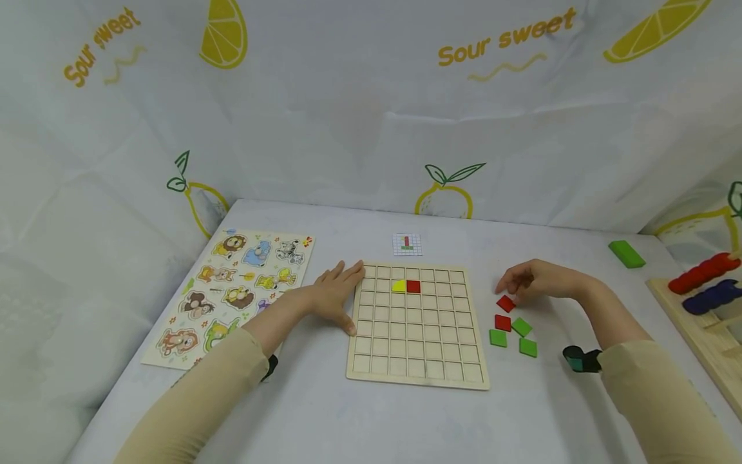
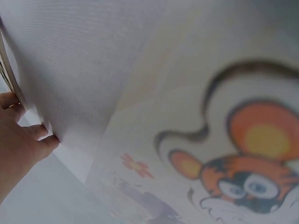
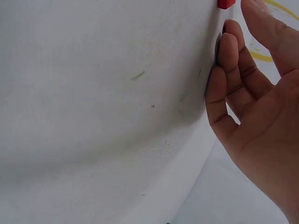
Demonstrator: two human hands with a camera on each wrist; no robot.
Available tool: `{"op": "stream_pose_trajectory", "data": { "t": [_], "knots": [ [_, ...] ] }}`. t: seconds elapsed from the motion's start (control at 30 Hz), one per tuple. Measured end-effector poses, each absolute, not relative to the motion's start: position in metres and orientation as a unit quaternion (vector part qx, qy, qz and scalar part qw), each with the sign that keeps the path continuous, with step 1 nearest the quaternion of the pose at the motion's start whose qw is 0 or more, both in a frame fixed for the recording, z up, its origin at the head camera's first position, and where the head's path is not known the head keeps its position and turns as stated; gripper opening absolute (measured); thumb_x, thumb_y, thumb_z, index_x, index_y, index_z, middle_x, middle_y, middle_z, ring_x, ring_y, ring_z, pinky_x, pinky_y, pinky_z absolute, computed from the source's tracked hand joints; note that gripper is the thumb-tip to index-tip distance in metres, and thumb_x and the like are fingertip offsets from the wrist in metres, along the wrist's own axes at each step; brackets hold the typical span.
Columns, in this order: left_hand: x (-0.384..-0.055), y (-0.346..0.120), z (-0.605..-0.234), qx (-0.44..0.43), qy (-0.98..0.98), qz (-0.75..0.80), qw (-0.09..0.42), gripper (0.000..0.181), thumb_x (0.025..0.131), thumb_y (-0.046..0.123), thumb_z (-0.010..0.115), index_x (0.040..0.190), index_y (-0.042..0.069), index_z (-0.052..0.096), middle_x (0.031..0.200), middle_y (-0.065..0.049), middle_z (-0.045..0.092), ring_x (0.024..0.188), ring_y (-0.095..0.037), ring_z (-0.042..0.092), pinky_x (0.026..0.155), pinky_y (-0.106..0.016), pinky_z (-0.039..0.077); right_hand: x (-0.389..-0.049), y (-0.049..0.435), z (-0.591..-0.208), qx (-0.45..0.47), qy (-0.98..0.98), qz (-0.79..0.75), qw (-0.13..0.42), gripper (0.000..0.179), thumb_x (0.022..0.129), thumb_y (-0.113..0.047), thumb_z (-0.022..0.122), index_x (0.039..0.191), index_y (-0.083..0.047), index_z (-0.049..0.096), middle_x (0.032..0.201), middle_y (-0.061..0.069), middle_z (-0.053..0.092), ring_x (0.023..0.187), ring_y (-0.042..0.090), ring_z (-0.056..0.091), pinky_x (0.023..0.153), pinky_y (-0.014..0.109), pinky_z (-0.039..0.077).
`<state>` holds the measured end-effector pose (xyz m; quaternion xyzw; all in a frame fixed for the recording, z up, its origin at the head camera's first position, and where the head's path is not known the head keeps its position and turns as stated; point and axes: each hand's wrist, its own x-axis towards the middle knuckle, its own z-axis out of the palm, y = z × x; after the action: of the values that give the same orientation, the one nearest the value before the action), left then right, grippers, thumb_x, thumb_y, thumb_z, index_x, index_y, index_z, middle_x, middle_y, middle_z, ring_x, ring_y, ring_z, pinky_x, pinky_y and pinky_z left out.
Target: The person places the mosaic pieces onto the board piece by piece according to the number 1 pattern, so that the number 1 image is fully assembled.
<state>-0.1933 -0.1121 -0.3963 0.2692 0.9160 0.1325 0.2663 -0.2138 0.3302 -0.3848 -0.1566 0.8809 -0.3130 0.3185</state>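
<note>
A wooden grid board [image 1: 417, 377] lies on the white table, with a yellow piece [image 1: 399, 286] and a red square tile [image 1: 413, 287] side by side in its upper cells. My left hand [image 1: 333, 293] rests spread at the board's left edge, thumb and fingertips touching it. At the right, my right hand [image 1: 536, 280] is bent low over a loose red tile [image 1: 506, 303], thumb beside it and fingers just behind. In the right wrist view, thumb and fingers stand apart near the red tile [image 3: 226, 3]. Another red tile [image 1: 502, 323] and several green tiles [image 1: 528, 347] lie nearer me.
A small pattern card [image 1: 408, 245] lies behind the board. An animal puzzle board [image 1: 232, 290] is under the left forearm. At the right are a green block [image 1: 627, 254] and a wooden frame [image 1: 690, 335] with red and blue beads. A white curtain [image 1: 348, 129] hangs behind.
</note>
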Motion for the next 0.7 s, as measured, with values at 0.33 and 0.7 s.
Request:
{"op": "stream_pose_trajectory", "data": {
  "t": [0.33, 0.7],
  "knots": [
    [-0.1954, -0.1118, -0.3988, 0.269, 0.914, 0.134, 0.272, 0.125, 0.072, 0.047, 0.084, 0.16, 0.011, 0.003, 0.169, -0.002, -0.008, 0.156, -0.038, -0.01, 0.127, -0.058, 0.003, -0.2081, 0.3317, -0.3906, -0.173, 0.872, -0.332, 0.317, 0.031, 0.078, -0.009, 0.077, 0.108, -0.006, 0.071, 0.093, 0.009, 0.052, 0.079, 0.011, 0.049, 0.066, 0.022, 0.044],
    [-0.1949, -0.1125, -0.3996, 0.269, 0.917, 0.132, 0.263, 0.125, 0.071, 0.047, 0.084, 0.16, 0.01, 0.005, 0.17, -0.004, -0.006, 0.156, -0.039, -0.009, 0.126, -0.059, 0.005, -0.208, 0.3252, -0.3896, -0.154, 0.882, -0.317, 0.314, 0.03, 0.076, -0.01, 0.08, 0.104, -0.008, 0.07, 0.09, 0.008, 0.052, 0.085, 0.017, 0.048, 0.067, 0.022, 0.044]
  ]
}}
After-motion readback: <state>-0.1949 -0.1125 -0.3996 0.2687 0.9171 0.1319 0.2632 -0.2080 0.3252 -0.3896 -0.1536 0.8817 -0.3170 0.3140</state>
